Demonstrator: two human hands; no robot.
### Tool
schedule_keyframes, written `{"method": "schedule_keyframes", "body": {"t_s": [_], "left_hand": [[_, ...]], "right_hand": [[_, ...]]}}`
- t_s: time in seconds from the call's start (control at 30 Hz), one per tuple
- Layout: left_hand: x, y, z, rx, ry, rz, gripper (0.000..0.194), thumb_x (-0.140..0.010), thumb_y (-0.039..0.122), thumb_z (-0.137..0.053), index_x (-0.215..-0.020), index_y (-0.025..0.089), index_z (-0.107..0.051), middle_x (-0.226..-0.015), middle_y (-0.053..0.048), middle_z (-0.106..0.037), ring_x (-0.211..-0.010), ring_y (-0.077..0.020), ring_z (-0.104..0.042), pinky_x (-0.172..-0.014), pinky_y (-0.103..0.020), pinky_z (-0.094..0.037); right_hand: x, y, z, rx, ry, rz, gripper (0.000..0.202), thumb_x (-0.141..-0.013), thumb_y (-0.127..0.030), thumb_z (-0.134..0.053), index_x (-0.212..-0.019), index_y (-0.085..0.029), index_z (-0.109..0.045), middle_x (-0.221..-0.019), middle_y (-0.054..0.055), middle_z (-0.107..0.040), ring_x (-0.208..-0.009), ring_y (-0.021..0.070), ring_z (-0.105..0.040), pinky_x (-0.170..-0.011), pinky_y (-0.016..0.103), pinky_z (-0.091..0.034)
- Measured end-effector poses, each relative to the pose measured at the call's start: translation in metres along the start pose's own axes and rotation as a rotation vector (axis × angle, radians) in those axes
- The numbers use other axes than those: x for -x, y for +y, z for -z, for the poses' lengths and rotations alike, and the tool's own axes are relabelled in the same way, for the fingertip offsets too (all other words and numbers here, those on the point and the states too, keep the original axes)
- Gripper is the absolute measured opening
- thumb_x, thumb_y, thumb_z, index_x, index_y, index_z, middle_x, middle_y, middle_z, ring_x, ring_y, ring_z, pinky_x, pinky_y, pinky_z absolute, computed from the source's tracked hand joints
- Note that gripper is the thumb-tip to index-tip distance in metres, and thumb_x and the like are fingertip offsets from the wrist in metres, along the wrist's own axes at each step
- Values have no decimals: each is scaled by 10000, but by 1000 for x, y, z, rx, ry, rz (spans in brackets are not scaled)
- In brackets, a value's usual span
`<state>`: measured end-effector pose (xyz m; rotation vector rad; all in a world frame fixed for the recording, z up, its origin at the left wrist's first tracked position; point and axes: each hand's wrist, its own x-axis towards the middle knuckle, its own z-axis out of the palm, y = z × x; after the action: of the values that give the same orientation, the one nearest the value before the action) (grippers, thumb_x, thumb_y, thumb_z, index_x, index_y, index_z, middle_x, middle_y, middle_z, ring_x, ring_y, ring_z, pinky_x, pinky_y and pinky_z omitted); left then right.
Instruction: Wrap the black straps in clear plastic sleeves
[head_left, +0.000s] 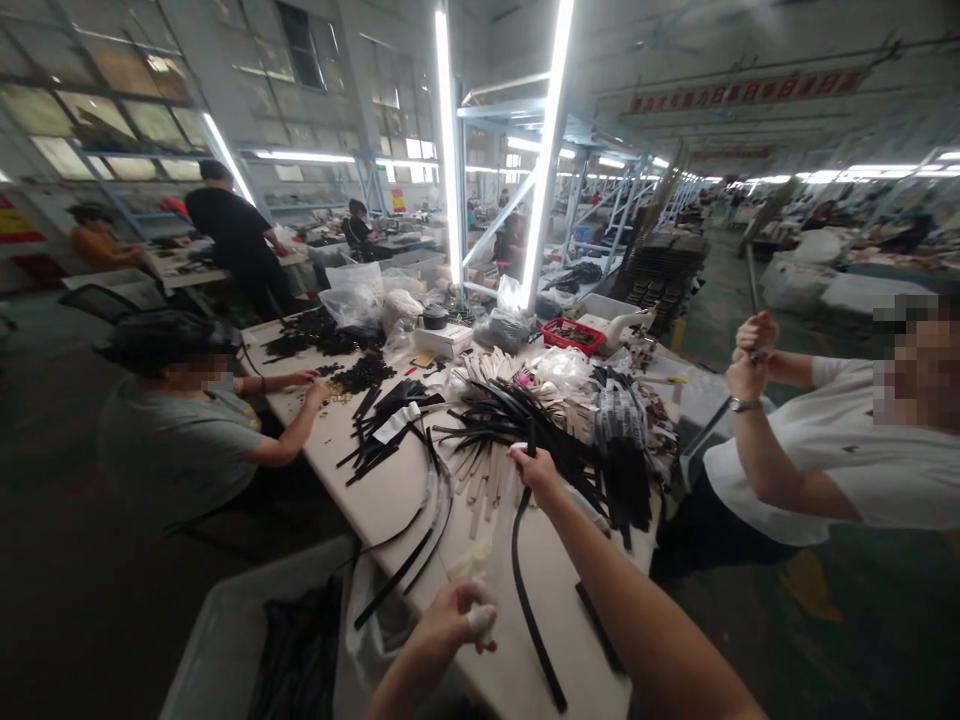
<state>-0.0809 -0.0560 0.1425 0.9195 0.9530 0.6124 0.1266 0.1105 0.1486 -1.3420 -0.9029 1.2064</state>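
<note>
My right hand (538, 472) is closed around the upper part of a long black strap (523, 560). White wrapping covers a fingertip of that hand. The strap's lower part curves down over the pale tabletop to the front. Near the table's front left edge is my left hand (463, 618), fingers loosely bent and apart, with white wrapping on one digit. A blurred pale-yellow patch shows just above it; I cannot tell whether it is a covered finger. Beyond my right hand lies a fanned heap of black straps (502, 405) over beige strips (484, 480).
Several curved straps (420, 540) cross the left table edge (341, 510) above a grey bin (217, 620). A seated co-worker (187, 420) handles small parts at left; another person (810, 440) stands at right. Bundled straps (624, 450), a red basket (573, 336) and lamp posts (544, 160) stand farther back.
</note>
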Motion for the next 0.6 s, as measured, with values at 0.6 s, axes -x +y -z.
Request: {"method": "schedule_keyframes", "body": {"t_s": [0.6], "left_hand": [[-107, 7, -33, 568, 382, -48, 156, -812, 189, -766, -892, 88, -678, -855, -116, -743, -760, -174, -730, -768, -296, -598]], "right_hand": [[177, 21, 51, 331, -177, -111, 389, -1004, -451, -377, -930, -160, -625, -521, -25, -603, -337, 89, -464, -366, 177, -311]]}}
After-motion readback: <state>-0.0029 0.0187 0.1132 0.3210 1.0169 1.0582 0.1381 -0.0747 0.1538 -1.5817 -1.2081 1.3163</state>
